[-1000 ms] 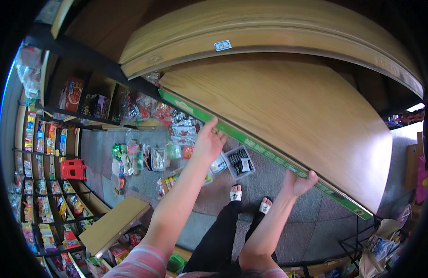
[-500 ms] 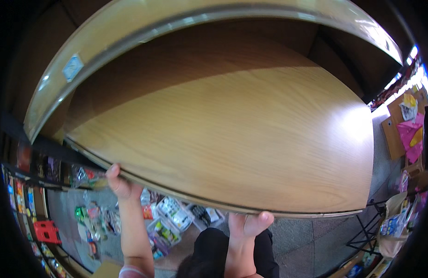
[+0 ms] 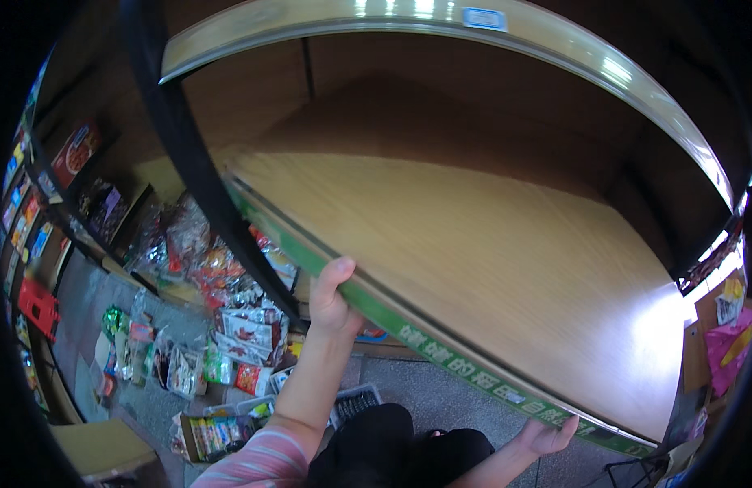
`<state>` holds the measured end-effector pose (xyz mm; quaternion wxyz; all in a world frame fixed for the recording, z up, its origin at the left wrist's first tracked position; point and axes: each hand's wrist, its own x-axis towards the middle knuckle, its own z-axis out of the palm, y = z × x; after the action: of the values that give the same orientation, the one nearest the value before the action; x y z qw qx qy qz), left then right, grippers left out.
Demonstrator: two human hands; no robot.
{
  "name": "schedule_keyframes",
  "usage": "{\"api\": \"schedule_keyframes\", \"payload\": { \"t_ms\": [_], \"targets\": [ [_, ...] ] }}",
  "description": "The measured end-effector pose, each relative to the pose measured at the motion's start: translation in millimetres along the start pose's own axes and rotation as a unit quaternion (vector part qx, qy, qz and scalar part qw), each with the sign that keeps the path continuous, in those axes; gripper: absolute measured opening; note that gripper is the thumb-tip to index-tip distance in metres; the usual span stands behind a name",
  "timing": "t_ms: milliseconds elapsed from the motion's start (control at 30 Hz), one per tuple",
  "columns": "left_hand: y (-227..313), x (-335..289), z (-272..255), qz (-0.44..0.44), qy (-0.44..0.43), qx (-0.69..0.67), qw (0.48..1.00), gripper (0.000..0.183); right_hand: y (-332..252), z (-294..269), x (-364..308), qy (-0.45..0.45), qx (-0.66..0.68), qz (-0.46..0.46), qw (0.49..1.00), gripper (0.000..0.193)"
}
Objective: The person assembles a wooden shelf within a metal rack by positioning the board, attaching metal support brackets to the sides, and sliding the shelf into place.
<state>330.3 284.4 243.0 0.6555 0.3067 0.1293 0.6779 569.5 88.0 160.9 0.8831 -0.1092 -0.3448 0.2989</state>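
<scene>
A wide wood-grain shelf board [image 3: 473, 260] spans the middle of the view, tilted down toward the right, with a green printed strip [image 3: 461, 370] along its front edge. My left hand [image 3: 333, 299] grips that edge left of centre, thumb on top and fingers hidden beneath. Farther right, near the board's front corner, my right hand [image 3: 551, 436] holds the same edge, its thumb over the strip and its other fingers mostly under the board. The board's back part lies in shadow inside the shelving unit.
Above hangs another shelf with a clear-fronted edge [image 3: 376, 31]. A black upright post [image 3: 205, 171] stands left of the board. Packaged goods [image 3: 250, 333] and plastic bins lie low at left. A red plastic stool [image 3: 38, 307] stands far left; pink plastic [image 3: 727, 358] lies at right.
My view has shifted left. The board now slants more steeply down to the right, and its green front strip has come into sight. Both hands still grip its front edge.
</scene>
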Motion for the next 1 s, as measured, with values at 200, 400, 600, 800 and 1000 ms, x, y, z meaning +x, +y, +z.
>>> {"api": "schedule_keyframes", "payload": {
  "t_ms": [200, 400, 600, 800, 1000],
  "targets": [
    [30, 14, -17, 0.018, -0.019, 0.005, 1.000, 0.045, 17, 28, 8, -0.061, 0.056, 0.010, 0.997, 0.043],
    [49, 19, -5, -0.011, -0.046, -0.032, 0.998, 0.051, 10, 50, 26, -0.103, 0.023, -0.014, 0.994, 0.046],
    [47, 23, 16, 0.012, -0.067, -0.020, 0.997, 0.043, -16, 61, 58, -0.039, -0.035, -0.053, 0.997, 0.040],
    [23, 13, 29, 0.031, 0.016, -0.060, 0.998, 0.037, -23, 51, 78, -0.078, 0.040, -0.016, 0.996, 0.038],
    [43, 24, 5, -0.004, -0.039, -0.031, 0.999, 0.039, 2, 58, 63, -0.040, -0.024, -0.030, 0.998, 0.041]
  ]
}}
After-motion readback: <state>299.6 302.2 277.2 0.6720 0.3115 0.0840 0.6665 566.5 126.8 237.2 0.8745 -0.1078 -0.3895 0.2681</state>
